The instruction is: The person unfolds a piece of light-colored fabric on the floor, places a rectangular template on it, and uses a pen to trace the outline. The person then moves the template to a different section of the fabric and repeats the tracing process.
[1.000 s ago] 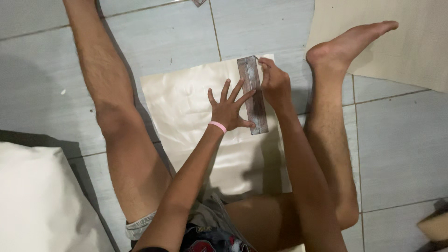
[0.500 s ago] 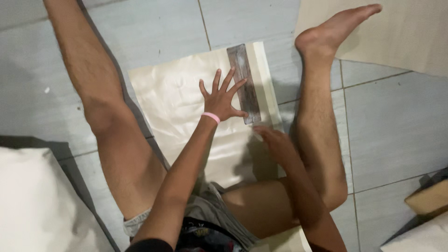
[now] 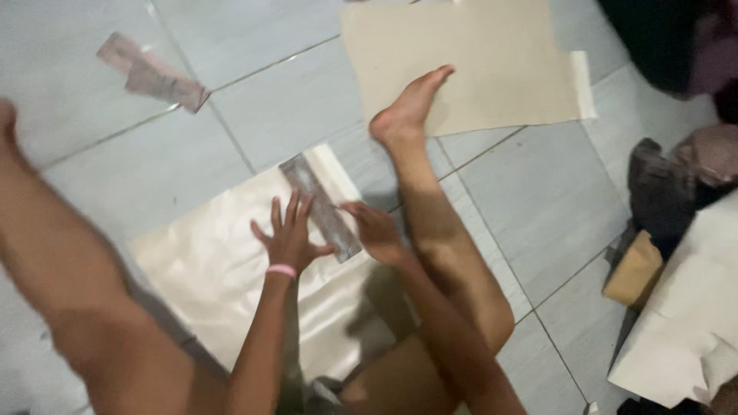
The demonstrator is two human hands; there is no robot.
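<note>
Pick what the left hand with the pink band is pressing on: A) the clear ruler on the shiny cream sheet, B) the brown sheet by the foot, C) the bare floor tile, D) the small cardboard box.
A: the left hand lies spread flat with its fingers on the clear ruler, which rests on the shiny cream sheet.

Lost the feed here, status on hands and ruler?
Left hand flat, fingers spread, on the clear plastic ruler. Right hand open at its lower end. Ruler lies on the cream paper sheet.
</note>
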